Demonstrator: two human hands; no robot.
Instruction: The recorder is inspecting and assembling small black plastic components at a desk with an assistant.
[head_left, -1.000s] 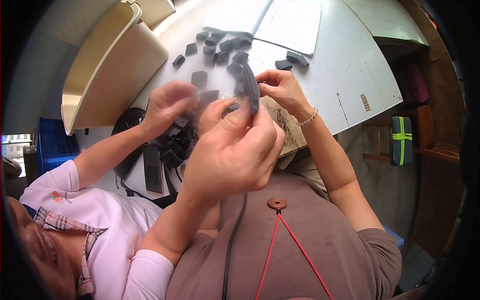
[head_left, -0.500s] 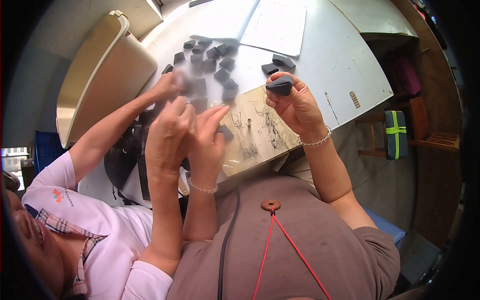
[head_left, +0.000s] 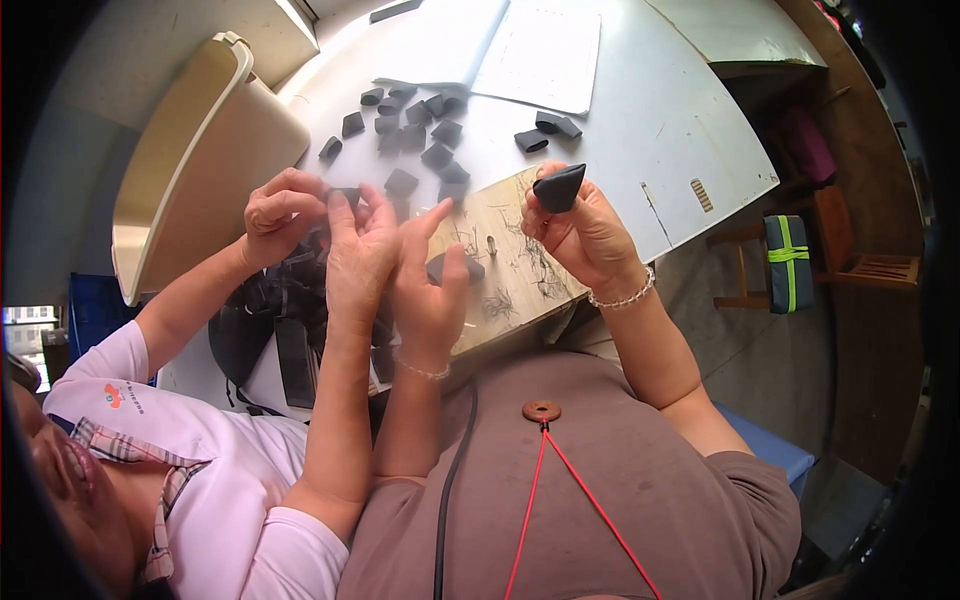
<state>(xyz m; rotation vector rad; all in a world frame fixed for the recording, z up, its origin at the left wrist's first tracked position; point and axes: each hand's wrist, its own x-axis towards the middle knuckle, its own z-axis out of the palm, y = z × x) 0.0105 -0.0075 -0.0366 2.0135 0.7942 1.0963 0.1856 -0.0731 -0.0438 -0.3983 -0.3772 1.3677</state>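
R hand (head_left: 585, 225) pinches black rubber piece (head_left: 558, 187) above scored wooden board (head_left: 510, 265); L hand (head_left: 430, 290) open, fingers spread over board, holding nothing.

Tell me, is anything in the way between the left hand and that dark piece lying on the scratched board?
Nothing visible is. The left hand hovers right at the dark piece on the scratched board, fingers beside it. The co-worker's hand sits further left, off that path.

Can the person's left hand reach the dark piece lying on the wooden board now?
Probably yes. The left hand hangs open right over the wooden board, its thumb beside the dark piece. The co-worker's hand is close on its left but does not cover it.
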